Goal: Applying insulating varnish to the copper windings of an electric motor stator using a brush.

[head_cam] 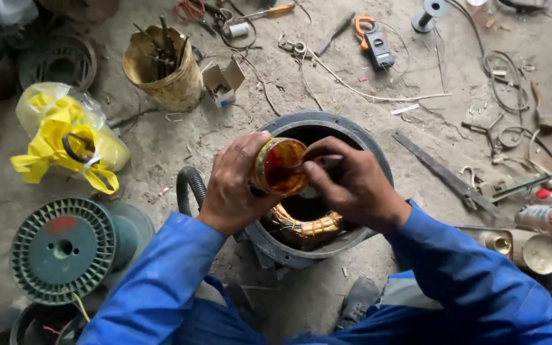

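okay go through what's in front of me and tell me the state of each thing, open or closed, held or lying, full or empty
small can: open, tilted, held in left hand, reddish-brown liquid inside
right hand: fingers pinched on a thin tool dipped into the can
motor housing: open on top, upright, copper windings exposed
green spool: lying flat, empty
woven basket: upright, tools standing in it
small cardboard box: open, on its side
yellow plastic bag: lying, crumpled

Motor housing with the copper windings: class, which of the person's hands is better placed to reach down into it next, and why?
Probably the right hand: its fingers pinch a thin tool dipped in the small can directly above the motor housing. The left hand is wrapped around that can.
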